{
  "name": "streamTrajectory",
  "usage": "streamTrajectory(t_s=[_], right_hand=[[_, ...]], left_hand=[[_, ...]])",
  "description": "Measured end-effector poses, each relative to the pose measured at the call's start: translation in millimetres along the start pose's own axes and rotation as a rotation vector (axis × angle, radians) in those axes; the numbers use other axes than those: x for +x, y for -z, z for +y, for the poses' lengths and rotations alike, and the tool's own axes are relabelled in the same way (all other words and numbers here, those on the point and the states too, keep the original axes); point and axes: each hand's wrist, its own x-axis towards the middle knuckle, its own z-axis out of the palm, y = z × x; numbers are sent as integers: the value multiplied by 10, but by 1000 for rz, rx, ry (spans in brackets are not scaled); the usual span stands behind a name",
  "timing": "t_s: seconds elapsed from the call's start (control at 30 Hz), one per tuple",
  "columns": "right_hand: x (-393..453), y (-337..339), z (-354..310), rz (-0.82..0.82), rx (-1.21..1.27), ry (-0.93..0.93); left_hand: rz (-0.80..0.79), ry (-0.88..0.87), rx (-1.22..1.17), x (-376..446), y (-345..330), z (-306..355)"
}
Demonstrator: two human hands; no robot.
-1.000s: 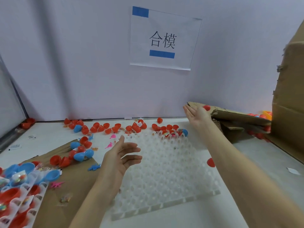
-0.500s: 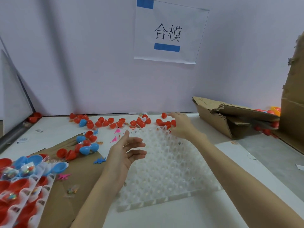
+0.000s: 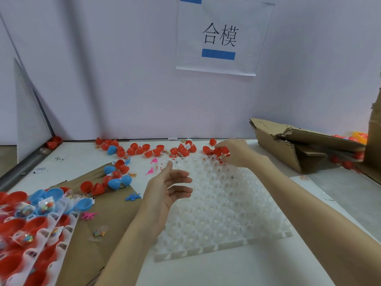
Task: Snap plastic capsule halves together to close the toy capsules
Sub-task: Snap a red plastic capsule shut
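The right hand (image 3: 235, 153) seems curled onto a red plastic capsule half (image 3: 221, 150); better pinch one cleanly. The left hand (image 3: 167, 190) waits, fingers spread.

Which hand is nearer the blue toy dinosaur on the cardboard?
Left. The left hand hovers just right of the blue toy dinosaur; the right hand reaches the far tray edge.

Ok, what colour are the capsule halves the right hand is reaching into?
Red, seen in the head view: the capsule halves by the right hand.
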Motion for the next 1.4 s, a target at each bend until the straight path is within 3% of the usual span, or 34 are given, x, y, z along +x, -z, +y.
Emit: streamTrajectory(t_s=[0.2,0.57,0.93,1.23,1.4], right_hand=[[-5,-43,46,94,77,3],[55,15,52,42,65,-6],[-27,-12,50,125,137,8],[-187,178,-6,234,578,-116],[-583,306,-388,156,1190,-119]], left_hand=[[-1,6,1,-5,5,12],[-11,19,9,1,4,4],[-17,32,-3,-5,-3,9],[-31,-28,1,58,36,-70],[-19,-303,321,31,12,-135]])
